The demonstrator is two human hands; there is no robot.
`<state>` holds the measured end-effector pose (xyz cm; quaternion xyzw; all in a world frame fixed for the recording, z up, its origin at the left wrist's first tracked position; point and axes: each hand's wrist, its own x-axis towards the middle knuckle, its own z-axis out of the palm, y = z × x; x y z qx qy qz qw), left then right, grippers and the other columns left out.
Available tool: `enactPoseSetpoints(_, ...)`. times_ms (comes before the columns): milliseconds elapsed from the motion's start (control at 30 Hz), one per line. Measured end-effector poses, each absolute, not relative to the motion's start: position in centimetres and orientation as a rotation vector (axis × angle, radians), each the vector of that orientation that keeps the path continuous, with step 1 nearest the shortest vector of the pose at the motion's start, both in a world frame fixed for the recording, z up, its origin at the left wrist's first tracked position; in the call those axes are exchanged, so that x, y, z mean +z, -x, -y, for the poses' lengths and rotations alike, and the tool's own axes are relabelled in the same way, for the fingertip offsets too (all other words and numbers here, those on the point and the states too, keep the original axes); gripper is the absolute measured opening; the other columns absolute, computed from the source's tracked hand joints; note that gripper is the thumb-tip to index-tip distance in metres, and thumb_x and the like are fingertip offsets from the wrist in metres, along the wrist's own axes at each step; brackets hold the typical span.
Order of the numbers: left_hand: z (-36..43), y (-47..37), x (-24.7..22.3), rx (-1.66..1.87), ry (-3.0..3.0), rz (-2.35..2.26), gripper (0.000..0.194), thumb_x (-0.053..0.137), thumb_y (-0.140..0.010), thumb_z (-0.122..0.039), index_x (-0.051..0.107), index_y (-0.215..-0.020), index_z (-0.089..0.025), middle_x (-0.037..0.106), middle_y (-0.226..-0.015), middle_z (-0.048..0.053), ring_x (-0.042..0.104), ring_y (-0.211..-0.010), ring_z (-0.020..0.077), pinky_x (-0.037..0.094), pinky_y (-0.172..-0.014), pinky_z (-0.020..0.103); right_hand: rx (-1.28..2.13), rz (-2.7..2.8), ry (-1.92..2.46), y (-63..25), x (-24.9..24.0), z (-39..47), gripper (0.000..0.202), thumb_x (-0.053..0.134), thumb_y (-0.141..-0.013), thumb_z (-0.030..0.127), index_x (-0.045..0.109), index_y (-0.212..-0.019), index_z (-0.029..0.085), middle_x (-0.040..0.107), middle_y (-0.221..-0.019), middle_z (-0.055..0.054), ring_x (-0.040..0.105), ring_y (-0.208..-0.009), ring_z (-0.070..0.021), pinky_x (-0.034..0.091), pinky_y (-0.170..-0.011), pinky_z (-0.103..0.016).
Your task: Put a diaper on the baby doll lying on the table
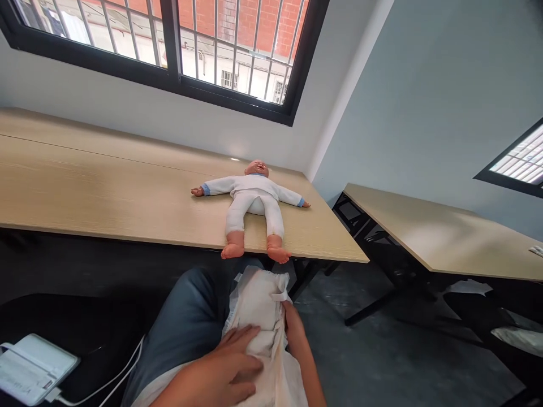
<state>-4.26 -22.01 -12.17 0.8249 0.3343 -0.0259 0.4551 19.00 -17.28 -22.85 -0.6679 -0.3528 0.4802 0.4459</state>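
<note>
A white diaper [258, 302] lies unfolded across my lap. My left hand [224, 364] rests on its inner surface with the fingers spread. At the diaper's right edge, beside a small tab, is my right hand [293, 325]; its fingers are partly hidden behind the material, curled round the edge. A baby doll [255, 189] in a white outfit with blue cuffs lies on its back on the wooden table [127, 198], arms stretched out and bare feet over the near edge.
A second table [424, 226] stands to the right, with dark chairs beneath. A white power bank [38, 367] with a cable sits on a black chair [97, 322] at lower left. Behind the doll are a wall and a barred window [237, 51].
</note>
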Motion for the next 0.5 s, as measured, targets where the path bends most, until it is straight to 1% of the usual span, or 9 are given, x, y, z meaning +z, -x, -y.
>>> enactPoseSetpoints(67,22.2,3.8,-12.3,-0.095,-2.039,-0.788,0.040,0.068,-0.082,-0.034,0.072,-0.122,-0.033,0.010,-0.169,-0.002,-0.001,-0.155,0.0346,0.006,-0.125,0.054,1.190,0.871,1.670,-19.2,-23.2,17.4,0.055,0.036,-0.082,0.058,0.068,-0.094,0.015,0.074,-0.080,-0.012,0.070,-0.084,-0.0282,0.055,-0.068,-0.035)
enactPoseSetpoints(133,22.4,3.3,-12.5,-0.068,-2.011,-0.802,0.043,0.069,-0.080,-0.034,0.071,-0.123,-0.033,0.012,-0.169,-0.003,0.000,-0.155,0.0353,0.008,-0.125,0.054,1.166,0.903,1.688,-19.5,-23.2,17.4,0.051,0.042,-0.080,0.055,0.067,-0.096,0.013,0.073,-0.083,-0.012,0.070,-0.083,-0.0286,0.055,-0.072,-0.036)
enactPoseSetpoints(167,22.3,3.1,-12.5,-0.014,-1.995,-0.825,0.048,0.067,-0.081,-0.034,0.067,-0.129,-0.033,0.016,-0.169,-0.002,0.005,-0.155,0.0341,0.012,-0.126,0.051,1.145,0.918,1.692,-19.7,-23.0,17.5,0.047,0.049,-0.077,0.052,0.066,-0.098,0.013,0.073,-0.086,-0.012,0.069,-0.085,-0.0290,0.055,-0.075,-0.037)
enactPoseSetpoints(233,21.9,2.6,-12.8,0.148,-1.970,-0.898,0.057,0.059,-0.086,-0.030,0.055,-0.143,-0.028,0.030,-0.165,0.002,0.022,-0.153,0.0271,0.020,-0.126,0.040,1.040,0.999,1.728,-19.9,-22.4,17.5,0.045,0.061,-0.071,0.044,0.064,-0.103,0.012,0.072,-0.095,-0.013,0.067,-0.091,-0.0303,0.054,-0.081,-0.038)
enactPoseSetpoints(300,21.1,1.9,-13.3,0.279,-2.001,-0.967,0.065,0.050,-0.089,-0.023,0.040,-0.153,-0.020,0.037,-0.161,0.005,0.031,-0.149,0.0204,0.022,-0.125,0.031,0.807,1.170,1.804,-19.8,-21.7,17.4,0.051,0.065,-0.070,0.038,0.061,-0.114,0.011,0.070,-0.107,-0.016,0.065,-0.101,-0.0317,0.051,-0.088,-0.038)
enactPoseSetpoints(333,20.5,1.6,-13.7,0.286,-2.041,-0.985,0.070,0.050,-0.087,-0.021,0.036,-0.155,-0.016,0.035,-0.162,0.008,0.030,-0.150,0.0196,0.021,-0.125,0.029,0.665,1.273,1.842,-19.7,-21.4,17.1,0.054,0.063,-0.072,0.035,0.058,-0.120,0.011,0.067,-0.115,-0.017,0.063,-0.106,-0.0319,0.050,-0.091,-0.038)
enactPoseSetpoints(400,19.2,0.8,-14.6,0.159,-2.115,-0.999,0.088,0.063,-0.077,-0.024,0.030,-0.158,-0.013,0.021,-0.167,0.012,0.017,-0.154,0.0244,0.014,-0.127,0.035,0.469,1.428,1.864,-19.3,-21.2,16.3,0.053,0.058,-0.075,0.029,0.057,-0.126,0.012,0.063,-0.124,-0.018,0.061,-0.112,-0.0308,0.049,-0.094,-0.037)
enactPoseSetpoints(433,18.6,0.5,-15.0,0.081,-2.136,-1.002,0.099,0.071,-0.071,-0.026,0.028,-0.159,-0.013,0.012,-0.168,0.013,0.009,-0.155,0.0286,0.011,-0.127,0.039,0.469,1.442,1.848,-19.2,-21.2,15.6,0.049,0.056,-0.076,0.027,0.059,-0.124,0.013,0.064,-0.121,-0.017,0.062,-0.110,-0.0296,0.049,-0.092,-0.036)
enactPoseSetpoints(500,17.5,0.0,-15.9,-0.014,-2.144,-1.020,0.113,0.082,-0.060,-0.035,0.029,-0.159,-0.020,-0.002,-0.169,0.013,-0.004,-0.154,0.0368,0.008,-0.126,0.050,0.567,1.387,1.805,-19.1,-21.4,14.3,0.036,0.050,-0.082,0.029,0.065,-0.110,0.013,0.070,-0.106,-0.014,0.066,-0.097,-0.0275,0.051,-0.085,-0.034)
